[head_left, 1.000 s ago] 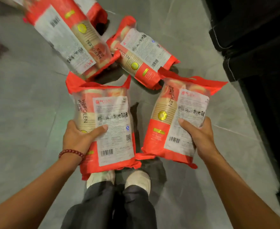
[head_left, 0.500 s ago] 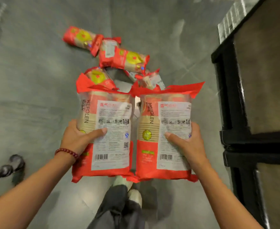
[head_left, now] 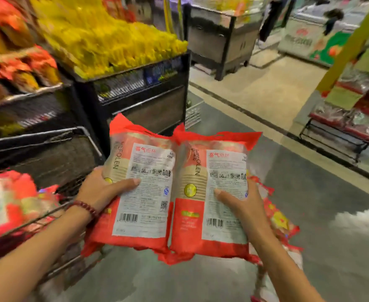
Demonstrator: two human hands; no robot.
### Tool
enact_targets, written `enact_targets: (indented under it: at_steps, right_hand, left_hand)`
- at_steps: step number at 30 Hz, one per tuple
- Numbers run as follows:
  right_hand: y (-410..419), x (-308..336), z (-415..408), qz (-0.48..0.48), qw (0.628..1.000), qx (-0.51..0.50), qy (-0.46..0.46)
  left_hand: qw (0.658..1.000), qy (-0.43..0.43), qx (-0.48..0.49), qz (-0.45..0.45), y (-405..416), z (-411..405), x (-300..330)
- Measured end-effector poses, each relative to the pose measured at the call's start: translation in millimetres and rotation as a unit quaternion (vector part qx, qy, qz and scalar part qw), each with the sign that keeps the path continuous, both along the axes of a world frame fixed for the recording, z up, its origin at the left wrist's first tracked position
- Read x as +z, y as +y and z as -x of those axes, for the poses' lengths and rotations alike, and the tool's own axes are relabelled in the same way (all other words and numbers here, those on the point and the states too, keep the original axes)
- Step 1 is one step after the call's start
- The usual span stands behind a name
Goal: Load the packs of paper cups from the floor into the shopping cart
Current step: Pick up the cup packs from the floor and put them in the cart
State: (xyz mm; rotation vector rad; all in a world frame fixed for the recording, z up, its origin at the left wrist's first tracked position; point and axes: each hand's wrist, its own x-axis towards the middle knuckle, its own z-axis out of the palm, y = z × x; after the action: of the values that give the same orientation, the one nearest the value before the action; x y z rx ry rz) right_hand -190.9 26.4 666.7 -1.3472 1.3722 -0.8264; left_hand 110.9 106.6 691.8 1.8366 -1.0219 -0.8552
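Two packs up, one in each of your hands.
Your left hand (head_left: 96,190) grips the left pack (head_left: 135,192), your right hand (head_left: 242,203) the right pack (head_left: 211,192), side by side beside the shopping cart (head_left: 55,211); packs already lie inside it, more remain below your right arm.

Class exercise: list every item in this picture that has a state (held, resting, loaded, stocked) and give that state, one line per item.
Left hand: gripping the left cup pack.
Right hand: gripping the right cup pack.
Left cup pack: held up, label facing the camera.
Right cup pack: held up, touching the left one.
Shopping cart: already holds red packs.
Yellow goods bin: heaped full.
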Motion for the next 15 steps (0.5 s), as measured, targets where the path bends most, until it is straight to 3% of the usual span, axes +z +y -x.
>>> enact_targets:
  at_steps: [8, 15]
  right_hand:
    - [3.3, 41.7, -249.7, -0.001, 0.986, 0.158, -0.049]
    - [-29.2, 25.6, -337.1, 0.003, 0.974, 0.225, 0.001]
  left_hand:
    - [0.986, 0.018, 0.159, 0.053, 92.4, -206.0, 41.4]
    - [0.973, 0.06, 0.215, 0.061, 99.5, -269.6, 23.4]
